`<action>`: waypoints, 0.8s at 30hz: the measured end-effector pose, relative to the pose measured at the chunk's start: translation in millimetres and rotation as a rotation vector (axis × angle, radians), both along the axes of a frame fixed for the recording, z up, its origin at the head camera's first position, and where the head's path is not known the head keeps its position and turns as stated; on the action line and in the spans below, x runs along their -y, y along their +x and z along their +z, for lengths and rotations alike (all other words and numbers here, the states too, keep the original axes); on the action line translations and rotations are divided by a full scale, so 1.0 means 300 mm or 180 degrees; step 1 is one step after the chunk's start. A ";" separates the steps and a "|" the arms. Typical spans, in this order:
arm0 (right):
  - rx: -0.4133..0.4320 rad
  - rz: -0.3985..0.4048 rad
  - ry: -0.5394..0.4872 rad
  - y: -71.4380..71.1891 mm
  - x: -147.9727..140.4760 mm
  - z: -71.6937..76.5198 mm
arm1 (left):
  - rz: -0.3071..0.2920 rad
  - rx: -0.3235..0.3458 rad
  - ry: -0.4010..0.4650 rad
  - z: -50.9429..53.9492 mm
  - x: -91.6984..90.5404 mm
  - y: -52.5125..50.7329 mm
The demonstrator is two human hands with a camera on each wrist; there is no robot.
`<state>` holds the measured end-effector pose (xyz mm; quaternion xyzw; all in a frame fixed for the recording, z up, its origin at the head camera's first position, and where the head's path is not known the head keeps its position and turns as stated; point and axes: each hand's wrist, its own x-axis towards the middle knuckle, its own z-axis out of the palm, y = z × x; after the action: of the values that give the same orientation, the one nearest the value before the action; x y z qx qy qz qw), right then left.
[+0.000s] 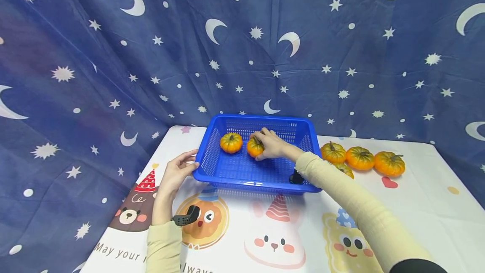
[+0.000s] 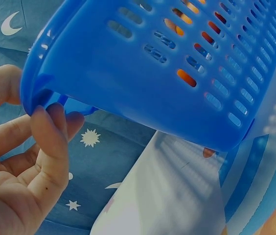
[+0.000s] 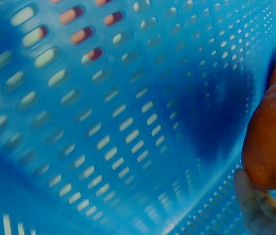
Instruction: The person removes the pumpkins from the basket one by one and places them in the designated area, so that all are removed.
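A blue perforated plastic basket (image 1: 236, 169) stands on the table. My left hand (image 1: 176, 174) grips its left rim, thumb and fingers curled about the edge, as the left wrist view shows with the basket's wall (image 2: 113, 78). Inside the basket, my right hand (image 1: 274, 145) holds a small orange pumpkin (image 1: 254, 148) around its sides, close to the basket floor. Only part of that pumpkin (image 3: 270, 142) and a few fingertips show in the right wrist view. Left of it, a second small pumpkin (image 1: 231, 143) sits in the basket, stem up.
Several more small pumpkins (image 1: 360, 158) lie in a cluster on the table right of the basket, partly behind my right sleeve (image 1: 352, 197). A cartoon-printed white tablecloth (image 1: 428, 205) covers the table. A blue curtain (image 1: 242, 45) with moons and stars hangs behind it.
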<state>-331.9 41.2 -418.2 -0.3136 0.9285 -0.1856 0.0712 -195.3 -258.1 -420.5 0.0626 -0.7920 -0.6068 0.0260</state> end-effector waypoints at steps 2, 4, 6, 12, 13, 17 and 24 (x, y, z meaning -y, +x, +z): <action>-0.0015 0.0019 0.0013 0.006 -0.008 0.015 | 0.0012 0.0013 -0.0003 0.000 0.001 0.000; -0.0030 0.0031 0.0012 0.012 -0.016 0.031 | 0.0010 0.0018 -0.0005 -0.004 0.002 -0.001; -0.0037 0.0032 0.0000 0.019 -0.025 0.048 | 0.0014 0.0011 -0.0004 -0.007 0.003 0.000; -0.0123 0.0047 0.0010 0.038 -0.050 0.100 | 0.0015 0.0017 -0.0021 -0.011 0.004 -0.001; -0.0137 0.0047 0.0022 0.042 -0.055 0.109 | 0.0015 0.0022 -0.0013 -0.010 0.003 -0.002; -0.0177 0.0045 0.0052 0.062 -0.075 0.150 | 0.0010 0.0007 -0.0009 -0.007 0.003 -0.003; -0.0277 0.0078 0.0122 0.104 -0.108 0.208 | -0.0020 -0.0024 -0.0023 -0.006 0.004 -0.004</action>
<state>-300.8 73.7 -356.0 -0.3313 0.9302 -0.1531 0.0390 -196.5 -259.3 -422.4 0.0577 -0.7942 -0.6043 0.0273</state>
